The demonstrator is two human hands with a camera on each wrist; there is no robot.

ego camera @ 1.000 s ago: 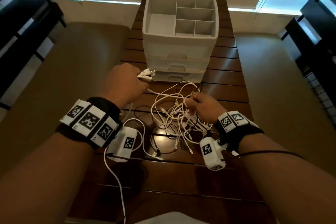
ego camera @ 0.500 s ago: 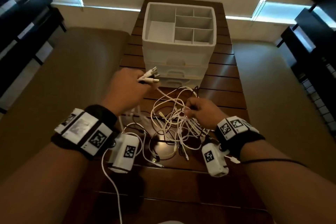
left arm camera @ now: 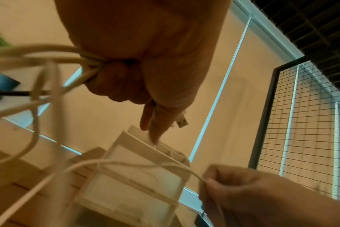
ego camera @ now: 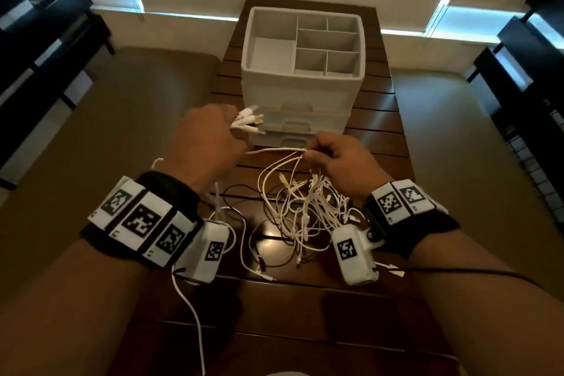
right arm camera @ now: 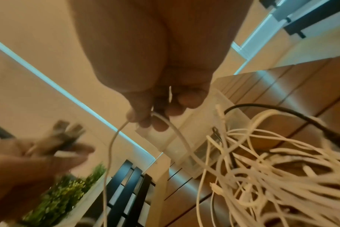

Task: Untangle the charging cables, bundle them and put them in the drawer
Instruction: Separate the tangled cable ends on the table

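Observation:
A tangle of white charging cables (ego camera: 308,207) hangs and lies on the dark wooden table (ego camera: 375,137), with one black cable (ego camera: 241,197) among them. My left hand (ego camera: 207,140) grips a bunch of white plug ends (ego camera: 248,122) that stick out toward the drawer unit. In the left wrist view the cables (left arm camera: 49,61) run out of its fist. My right hand (ego camera: 335,157) pinches one white cable (ego camera: 274,151) and holds it above the tangle; the right wrist view shows the cable (right arm camera: 165,122) between thumb and fingers. The white drawer unit (ego camera: 302,85) stands behind, its drawers closed.
The drawer unit's top tray (ego camera: 274,52) has several empty compartments. The narrow table has tan floor (ego camera: 91,131) on both sides. Black shelving (ego camera: 39,33) stands at the far left and black furniture (ego camera: 528,70) at the far right. A green plant (right arm camera: 64,196) shows low in the right wrist view.
Both hands have risen toward the drawer unit. My right hand has lifted its pinched cable higher, pulling part of the tangle off the table. My left hand keeps the plug ends.

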